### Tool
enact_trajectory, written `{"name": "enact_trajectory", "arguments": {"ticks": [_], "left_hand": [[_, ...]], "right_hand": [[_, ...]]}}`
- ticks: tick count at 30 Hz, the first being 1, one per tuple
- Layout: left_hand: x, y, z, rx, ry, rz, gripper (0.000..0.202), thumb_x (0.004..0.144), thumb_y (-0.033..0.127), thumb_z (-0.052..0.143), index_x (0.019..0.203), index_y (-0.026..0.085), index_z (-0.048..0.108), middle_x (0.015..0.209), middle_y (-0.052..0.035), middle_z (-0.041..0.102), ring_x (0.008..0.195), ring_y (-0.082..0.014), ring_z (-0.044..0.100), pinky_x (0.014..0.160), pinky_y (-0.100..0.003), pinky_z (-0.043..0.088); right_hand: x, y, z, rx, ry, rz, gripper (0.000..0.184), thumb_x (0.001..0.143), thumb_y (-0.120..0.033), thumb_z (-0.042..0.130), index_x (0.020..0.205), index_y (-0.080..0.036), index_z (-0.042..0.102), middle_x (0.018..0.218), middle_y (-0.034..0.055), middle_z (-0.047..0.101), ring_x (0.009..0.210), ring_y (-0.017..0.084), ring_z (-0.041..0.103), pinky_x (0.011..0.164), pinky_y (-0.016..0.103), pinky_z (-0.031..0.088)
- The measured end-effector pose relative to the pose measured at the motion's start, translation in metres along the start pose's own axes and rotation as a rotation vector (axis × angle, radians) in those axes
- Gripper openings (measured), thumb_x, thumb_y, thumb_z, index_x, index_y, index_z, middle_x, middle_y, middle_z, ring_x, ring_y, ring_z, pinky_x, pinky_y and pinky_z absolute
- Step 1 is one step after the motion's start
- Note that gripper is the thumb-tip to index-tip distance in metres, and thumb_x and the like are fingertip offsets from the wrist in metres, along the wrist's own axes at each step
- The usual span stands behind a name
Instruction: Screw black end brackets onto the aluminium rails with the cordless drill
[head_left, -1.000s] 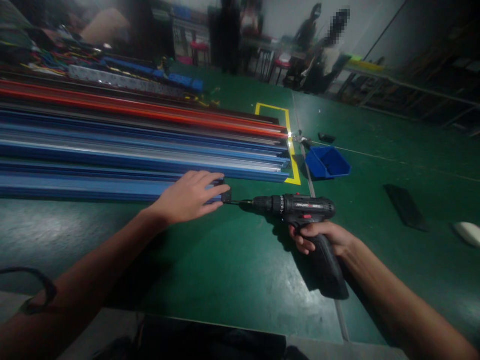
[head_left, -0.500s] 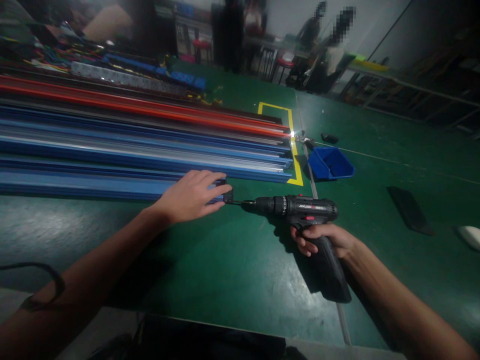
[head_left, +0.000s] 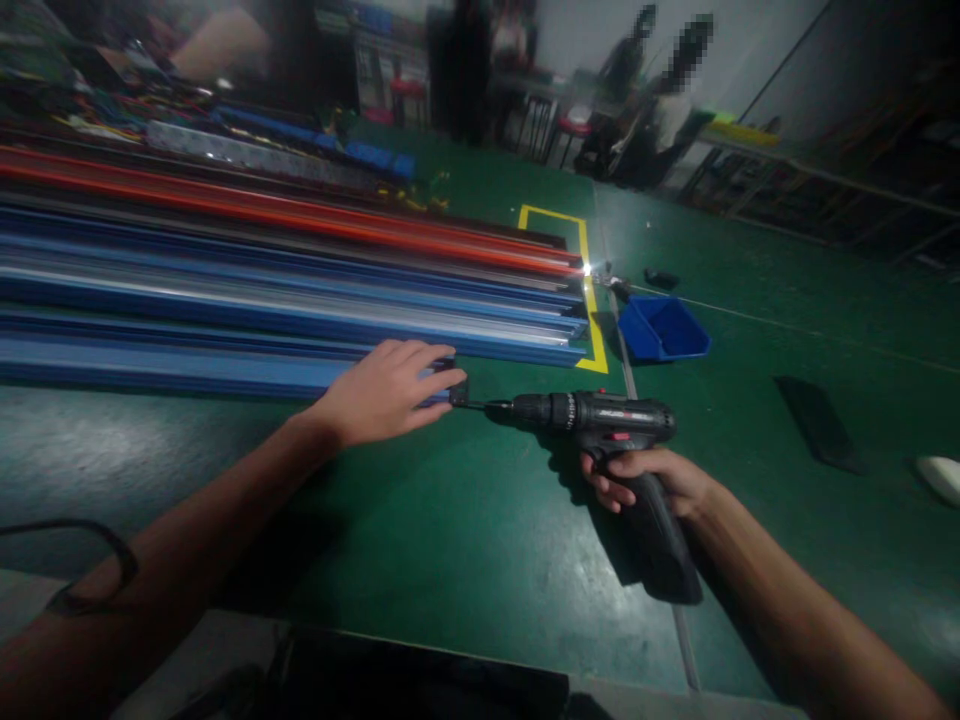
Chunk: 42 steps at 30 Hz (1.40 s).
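My left hand (head_left: pixel 386 390) presses on the end of the nearest blue rail (head_left: pixel 165 365), fingers closed over a small black end piece (head_left: pixel 457 392). My right hand (head_left: pixel 646 478) grips the handle of a black cordless drill (head_left: pixel 600 425) lying level above the green table (head_left: pixel 450 540). The drill's bit touches the black end piece at the rail's tip.
Several long blue, silver and red rails (head_left: pixel 300 270) lie side by side behind the near rail. A blue plastic bin (head_left: pixel 664 328) sits right of their ends by yellow floor tape (head_left: pixel 585 290). A dark flat object (head_left: pixel 819 420) lies at right. People sit in the background.
The view has shifted slightly; both hands and the drill hold the same pose, with the bit staying against the end piece.
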<state>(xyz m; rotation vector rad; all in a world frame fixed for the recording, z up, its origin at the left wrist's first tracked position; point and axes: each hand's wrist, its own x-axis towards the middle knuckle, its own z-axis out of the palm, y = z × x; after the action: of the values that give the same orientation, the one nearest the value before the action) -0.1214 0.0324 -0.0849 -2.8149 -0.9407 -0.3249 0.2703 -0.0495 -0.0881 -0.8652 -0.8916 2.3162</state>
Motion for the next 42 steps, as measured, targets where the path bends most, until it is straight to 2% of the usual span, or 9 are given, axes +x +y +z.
{"name": "enact_trajectory", "arguments": {"ticks": [11, 27, 37, 42], "left_hand": [[0.0, 0.0001, -0.0007, -0.01, 0.015, 0.003, 0.042, 0.102, 0.041, 0.053, 0.139, 0.022, 0.062, 0.146, -0.0184, 0.057, 0.125, -0.0374, 0.06, 0.096, -0.053, 0.053], [-0.0001, -0.0007, 0.0007, -0.001, 0.016, 0.006, 0.042, 0.103, 0.042, 0.052, 0.139, 0.022, 0.062, 0.146, -0.0188, 0.057, 0.125, -0.0379, 0.06, 0.095, -0.054, 0.054], [-0.0013, -0.0011, 0.0014, -0.013, 0.035, 0.011, 0.042, 0.103, 0.041, 0.052, 0.14, 0.023, 0.061, 0.147, -0.0178, 0.056, 0.125, -0.0363, 0.06, 0.098, -0.053, 0.052], [-0.0008, -0.0006, 0.0009, -0.013, 0.031, 0.01, 0.042, 0.103, 0.041, 0.053, 0.14, 0.023, 0.061, 0.147, -0.0179, 0.056, 0.125, -0.0367, 0.06, 0.097, -0.054, 0.053]], "right_hand": [[-0.0003, -0.0003, 0.0012, 0.003, -0.029, -0.019, 0.023, 0.087, -0.016, 0.072, 0.106, -0.004, 0.075, 0.077, 0.005, 0.067, 0.058, 0.008, 0.058, 0.065, 0.023, 0.057], [-0.0012, 0.0009, -0.0007, -0.042, 0.024, -0.003, 0.022, 0.085, -0.018, 0.075, 0.104, -0.005, 0.076, 0.077, 0.006, 0.069, 0.055, 0.008, 0.057, 0.062, 0.024, 0.056], [-0.002, 0.0002, 0.0, -0.024, 0.012, 0.009, 0.021, 0.086, -0.018, 0.076, 0.103, -0.006, 0.076, 0.073, 0.0034, 0.067, 0.059, 0.009, 0.061, 0.065, 0.024, 0.057], [-0.002, 0.0002, -0.0013, -0.015, 0.011, -0.002, 0.022, 0.085, -0.017, 0.076, 0.104, -0.006, 0.076, 0.078, 0.0047, 0.069, 0.058, 0.009, 0.061, 0.064, 0.024, 0.057]]}}
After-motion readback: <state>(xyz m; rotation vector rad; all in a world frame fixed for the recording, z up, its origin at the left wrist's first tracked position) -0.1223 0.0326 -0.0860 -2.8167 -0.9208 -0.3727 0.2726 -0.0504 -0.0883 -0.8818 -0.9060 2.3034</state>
